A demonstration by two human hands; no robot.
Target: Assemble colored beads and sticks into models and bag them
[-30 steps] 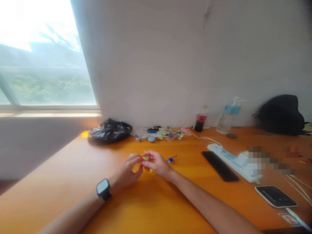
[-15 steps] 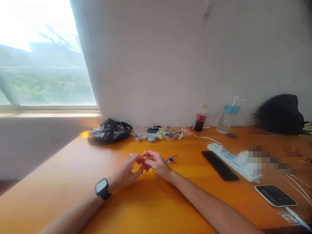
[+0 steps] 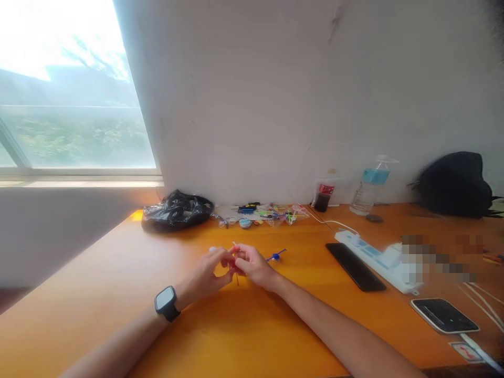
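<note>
Both hands meet over the middle of the wooden table [image 3: 173, 341], with fingertips pinched around one small red plastic piece [image 3: 237, 277] that has a thin stick pointing down. My left hand [image 3: 210, 268], with a black watch [image 3: 166, 303] on its wrist, grips it from the left. From the right, my right hand [image 3: 254, 266] closes on the same piece. Fingers cover most of it, so its exact kind is hidden. Just right of the hands lies a blue piece with a thin stick [image 3: 276, 256]. A small white item [image 3: 212, 250] shows behind my left hand.
Along the wall lie a black plastic bag [image 3: 177, 211], a round tin [image 3: 244, 223] and several colourful small parts [image 3: 289, 214]. To the right stand a cola bottle [image 3: 324, 198] and a water bottle [image 3: 364, 194], with a power strip [image 3: 370, 254], a black slab [image 3: 354, 266] and a phone [image 3: 444, 316].
The red piece has turned between my fingers, and its thin stick now points down below the hands. The yellow and green bits by my fingers show less. Both hands keep their place.
</note>
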